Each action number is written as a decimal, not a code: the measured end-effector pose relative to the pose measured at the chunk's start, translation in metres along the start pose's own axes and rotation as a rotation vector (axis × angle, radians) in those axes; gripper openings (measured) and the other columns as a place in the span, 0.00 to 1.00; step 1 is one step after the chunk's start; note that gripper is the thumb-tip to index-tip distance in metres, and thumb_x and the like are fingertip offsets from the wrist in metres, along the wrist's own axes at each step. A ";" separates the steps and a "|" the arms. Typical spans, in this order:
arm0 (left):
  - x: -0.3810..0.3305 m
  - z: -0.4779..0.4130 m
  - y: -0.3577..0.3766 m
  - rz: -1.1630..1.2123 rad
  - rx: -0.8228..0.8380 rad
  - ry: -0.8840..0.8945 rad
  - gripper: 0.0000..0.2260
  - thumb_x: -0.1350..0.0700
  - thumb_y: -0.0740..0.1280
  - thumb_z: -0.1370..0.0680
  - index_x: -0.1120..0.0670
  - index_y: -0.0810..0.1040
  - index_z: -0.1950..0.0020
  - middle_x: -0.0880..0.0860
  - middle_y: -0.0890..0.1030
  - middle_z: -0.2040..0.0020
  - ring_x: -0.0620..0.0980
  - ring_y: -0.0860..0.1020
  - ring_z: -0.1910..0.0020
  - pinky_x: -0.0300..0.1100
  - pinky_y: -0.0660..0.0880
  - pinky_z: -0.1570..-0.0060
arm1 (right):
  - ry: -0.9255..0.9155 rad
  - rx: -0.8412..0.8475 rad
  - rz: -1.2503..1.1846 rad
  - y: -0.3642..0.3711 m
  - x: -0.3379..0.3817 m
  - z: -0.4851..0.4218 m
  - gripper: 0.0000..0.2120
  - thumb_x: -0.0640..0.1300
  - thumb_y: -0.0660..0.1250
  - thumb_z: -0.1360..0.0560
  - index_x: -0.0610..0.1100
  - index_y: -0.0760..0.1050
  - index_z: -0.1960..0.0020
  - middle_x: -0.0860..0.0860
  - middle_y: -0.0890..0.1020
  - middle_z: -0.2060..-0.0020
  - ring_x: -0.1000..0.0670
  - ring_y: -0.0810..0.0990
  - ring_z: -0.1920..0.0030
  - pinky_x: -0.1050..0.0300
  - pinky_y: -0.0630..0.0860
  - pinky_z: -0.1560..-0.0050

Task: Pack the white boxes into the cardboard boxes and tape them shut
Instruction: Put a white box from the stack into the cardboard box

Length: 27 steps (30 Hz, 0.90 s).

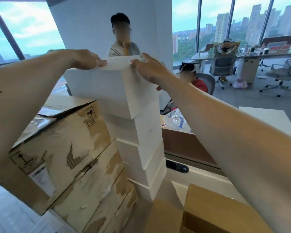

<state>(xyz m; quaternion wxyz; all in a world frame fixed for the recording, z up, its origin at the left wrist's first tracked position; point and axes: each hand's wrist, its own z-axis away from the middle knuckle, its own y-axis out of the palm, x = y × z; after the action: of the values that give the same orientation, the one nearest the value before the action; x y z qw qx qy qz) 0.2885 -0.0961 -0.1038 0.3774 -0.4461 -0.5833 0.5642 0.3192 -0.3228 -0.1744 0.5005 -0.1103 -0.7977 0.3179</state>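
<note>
While the tall stack of white boxes point(148, 148) stands on the white bench point(208, 180), its top white rectangular box point(97, 86) is seen skewed across the one beneath. The left hand point(89, 59) is laid flat on the lid, fingers straight. The right hand point(146, 68) is curled round the right end, thumb pressed to the side. Taped brown cardboard boxes point(65, 157) are stacked just left, and an open brown cardboard box point(217, 212) is set at the bench's near right.

An open-plan office high in a tower: floor-to-ceiling windows point(225, 31) at the far right look out on city high-rises, long worktops point(252, 56) with wheeled swivel chairs point(223, 64) stand before them, and a person point(225, 47) lounges there above grey carpet point(242, 101)
</note>
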 end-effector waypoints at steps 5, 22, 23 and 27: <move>0.015 -0.027 0.002 0.016 0.059 -0.015 0.30 0.35 0.50 0.18 0.51 0.61 0.21 0.54 0.60 0.21 0.55 0.56 0.22 0.53 0.50 0.25 | 0.072 0.006 -0.026 0.008 0.012 -0.009 0.31 0.60 0.56 0.24 0.57 0.56 0.22 0.47 0.67 0.27 0.39 0.70 0.34 0.39 0.77 0.44; 0.015 -0.043 0.008 0.175 0.032 0.067 0.45 0.20 0.53 0.33 0.46 0.62 0.23 0.52 0.63 0.22 0.57 0.65 0.27 0.55 0.62 0.31 | 0.213 -0.125 -0.253 -0.014 0.012 0.001 0.35 0.49 0.68 0.27 0.50 0.59 0.23 0.51 0.67 0.35 0.43 0.69 0.40 0.39 0.78 0.52; 0.010 -0.039 0.009 0.183 0.003 0.080 0.46 0.20 0.53 0.34 0.44 0.61 0.22 0.52 0.62 0.22 0.58 0.64 0.26 0.56 0.61 0.29 | 0.203 -0.146 -0.256 -0.021 0.008 0.008 0.36 0.49 0.68 0.27 0.51 0.58 0.23 0.51 0.67 0.35 0.43 0.70 0.40 0.40 0.78 0.52; -0.024 -0.014 0.004 0.184 -0.113 0.122 0.47 0.18 0.54 0.36 0.41 0.59 0.22 0.52 0.60 0.21 0.59 0.59 0.23 0.55 0.57 0.27 | 0.162 -0.231 -0.256 -0.049 -0.008 0.035 0.37 0.46 0.68 0.28 0.52 0.57 0.22 0.51 0.68 0.36 0.45 0.71 0.39 0.47 0.76 0.51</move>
<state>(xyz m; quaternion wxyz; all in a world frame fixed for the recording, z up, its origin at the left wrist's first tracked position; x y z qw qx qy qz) 0.3103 -0.1145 -0.1054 0.3331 -0.5519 -0.5468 0.5343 0.2994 -0.3783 -0.1599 0.5833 -0.0898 -0.7936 0.1479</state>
